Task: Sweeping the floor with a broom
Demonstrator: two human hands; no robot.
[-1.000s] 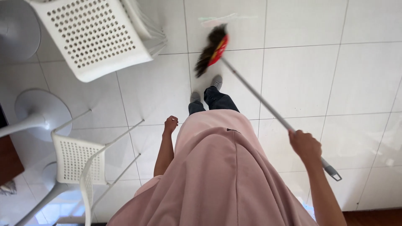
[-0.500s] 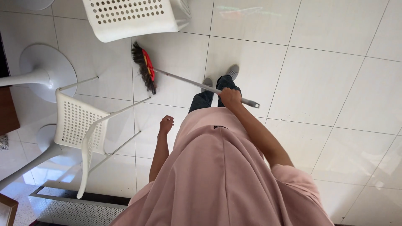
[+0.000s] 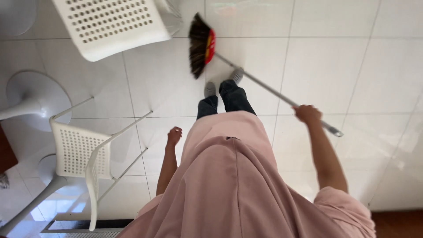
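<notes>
No packages, labels, signs or screens visible.

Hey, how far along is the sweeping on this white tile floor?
Done: the tiles in view look clean, with no dirt pile visible. In hand: the right hand grips the broom near the end of its handle, bristles by the feet; the left hand hangs empty. Left: how much is unswept cannot be told; the floor under the white chairs is partly hidden.
</notes>
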